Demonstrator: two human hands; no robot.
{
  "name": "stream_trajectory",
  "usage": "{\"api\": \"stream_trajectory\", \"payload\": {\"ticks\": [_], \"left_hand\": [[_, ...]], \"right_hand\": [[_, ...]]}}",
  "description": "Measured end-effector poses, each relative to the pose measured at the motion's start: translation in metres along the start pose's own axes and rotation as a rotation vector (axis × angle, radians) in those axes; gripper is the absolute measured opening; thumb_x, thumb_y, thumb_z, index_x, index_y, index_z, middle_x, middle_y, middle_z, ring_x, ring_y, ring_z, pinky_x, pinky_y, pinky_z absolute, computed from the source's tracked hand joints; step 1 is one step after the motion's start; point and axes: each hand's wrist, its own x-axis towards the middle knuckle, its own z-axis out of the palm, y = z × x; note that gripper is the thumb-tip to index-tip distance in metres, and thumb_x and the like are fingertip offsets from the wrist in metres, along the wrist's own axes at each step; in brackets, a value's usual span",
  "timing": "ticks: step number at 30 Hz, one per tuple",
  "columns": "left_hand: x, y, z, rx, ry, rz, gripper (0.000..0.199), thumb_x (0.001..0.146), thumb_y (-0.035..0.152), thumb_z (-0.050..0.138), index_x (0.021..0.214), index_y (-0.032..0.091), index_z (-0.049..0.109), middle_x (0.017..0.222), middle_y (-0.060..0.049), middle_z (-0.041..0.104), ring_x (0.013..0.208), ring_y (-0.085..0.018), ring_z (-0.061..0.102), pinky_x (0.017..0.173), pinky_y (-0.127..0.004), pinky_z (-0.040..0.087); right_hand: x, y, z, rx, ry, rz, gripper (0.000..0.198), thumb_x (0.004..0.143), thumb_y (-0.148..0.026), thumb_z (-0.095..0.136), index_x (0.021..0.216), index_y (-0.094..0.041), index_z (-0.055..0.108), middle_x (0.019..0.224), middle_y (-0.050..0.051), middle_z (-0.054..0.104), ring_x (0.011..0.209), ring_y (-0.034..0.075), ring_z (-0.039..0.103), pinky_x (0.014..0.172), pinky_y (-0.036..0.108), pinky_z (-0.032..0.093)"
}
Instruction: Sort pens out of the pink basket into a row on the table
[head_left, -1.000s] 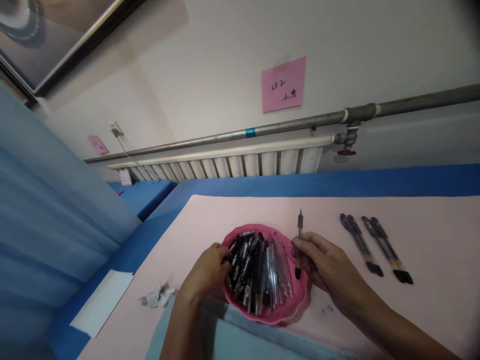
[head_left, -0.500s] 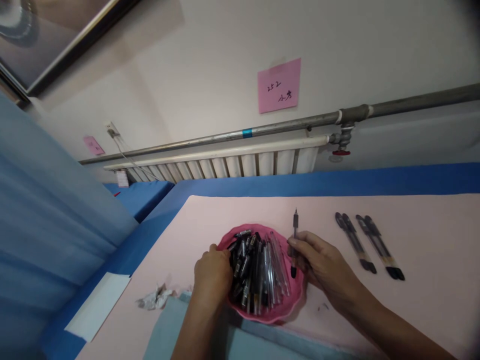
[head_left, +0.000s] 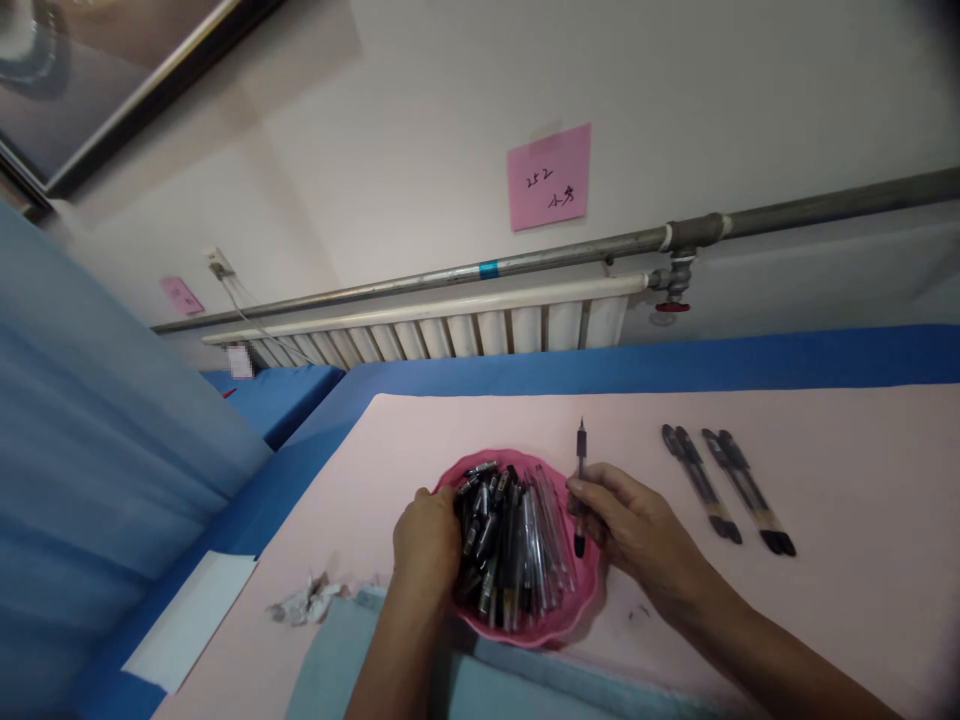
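Between thumb and fingers, my right hand (head_left: 626, 515) grips a gel pen (head_left: 581, 450) with a clear barrel. It stands nearly upright, bare tip up and black end down, over the right side of a pink scalloped basket (head_left: 592, 600). Black pen caps (head_left: 480, 515) fill the left of the basket; clear pen barrels (head_left: 536, 550) lie together to their right. My left hand (head_left: 427, 545) is at the basket's left rim beside the caps, closed, its fingertips hidden. Two pairs of capped pens (head_left: 701, 480) lie on the pink table cover to the right.
Crumpled tissue (head_left: 304, 603) and a white sheet (head_left: 191, 620) lie at left. Light blue cloth (head_left: 525, 685) is below the basket. Blue curtain (head_left: 97, 470) hangs at left. Behind the table are a radiator (head_left: 450, 330), a pipe (head_left: 585, 253) and a pink note (head_left: 550, 178).
The view has shifted slightly, so most things sit a little further left. My right hand still holds the pen upright and my left hand stays at the basket's left rim.
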Motion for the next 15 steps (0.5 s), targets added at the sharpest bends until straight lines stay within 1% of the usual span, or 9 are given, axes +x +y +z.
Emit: {"api": "stream_trajectory", "payload": {"ticks": [5, 10, 13, 15], "left_hand": [[0.0064, -0.005, 0.0068, -0.056, 0.07, -0.008, 0.034, 0.082, 0.018, 0.037, 0.109, 0.022, 0.059, 0.091, -0.008, 0.063, 0.082, -0.019, 0.06, 0.07, -0.028, 0.041], [0.0102, -0.0086, 0.0089, -0.117, 0.083, 0.011, 0.038, 0.079, 0.012, 0.036, 0.106, 0.022, 0.061, 0.087, -0.009, 0.064, 0.082, -0.021, 0.06, 0.071, -0.029, 0.039], [0.0101, -0.0083, 0.0081, -0.155, 0.118, 0.015, 0.032, 0.081, 0.014, 0.037, 0.102, 0.022, 0.061, 0.087, -0.007, 0.062, 0.08, -0.019, 0.059, 0.07, -0.027, 0.038], [0.0092, -0.0082, 0.0075, -0.189, 0.17, 0.007, 0.027, 0.081, 0.015, 0.038, 0.097, 0.02, 0.059, 0.091, -0.006, 0.06, 0.08, -0.017, 0.057, 0.07, -0.026, 0.038]], "right_hand": [[0.0006, 0.0039, 0.0003, -0.012, -0.037, -0.018, 0.028, 0.071, -0.046, 0.059, 0.065, -0.02, 0.048, 0.05, -0.007, 0.042, 0.043, 0.008, 0.035, 0.04, 0.02, 0.026], [0.0001, 0.0069, 0.0, -0.1, -0.068, -0.072, 0.027, 0.075, -0.045, 0.057, 0.066, -0.021, 0.049, 0.051, -0.007, 0.042, 0.045, 0.008, 0.036, 0.043, 0.021, 0.029], [-0.0002, 0.0077, -0.0005, -0.124, -0.064, -0.087, 0.026, 0.076, -0.043, 0.055, 0.065, -0.021, 0.047, 0.051, -0.008, 0.041, 0.045, 0.008, 0.035, 0.043, 0.021, 0.029], [-0.0004, 0.0087, -0.0007, -0.133, -0.073, -0.104, 0.025, 0.078, -0.041, 0.054, 0.065, -0.021, 0.046, 0.05, -0.008, 0.039, 0.045, 0.008, 0.034, 0.043, 0.02, 0.028]]}}
